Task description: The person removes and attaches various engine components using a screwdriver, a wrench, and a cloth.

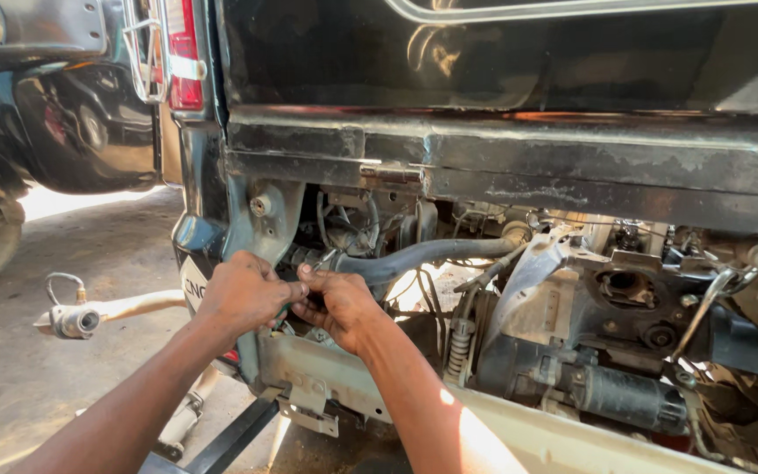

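I am working both hands in at the left end of an open engine bay at the back of a dark vehicle. My left hand (247,294) is curled shut over something small at the near end of the black rubber hose (427,254); I cannot tell whether it is a clamp or a fitting, since my fingers are hiding it. My right hand (337,303) is pinching closed on the same spot from below, thumb against the left hand's fingers.

The hose is running from my hands rightward, rising slightly toward the engine block (625,298). I am judging it as light, thick-walled and springy, stiff enough to push back when bent, and probably greasy, so the safest grip is close to its end, where both hands are now.

Room is tight. The rusty lower edge of the body panel (502,158) is hanging just above my knuckles, a metal bracket (269,215) is crowding the left, and thin wires are looping behind. Open space is lying only toward me and downward, over the pale bumper beam (326,377).
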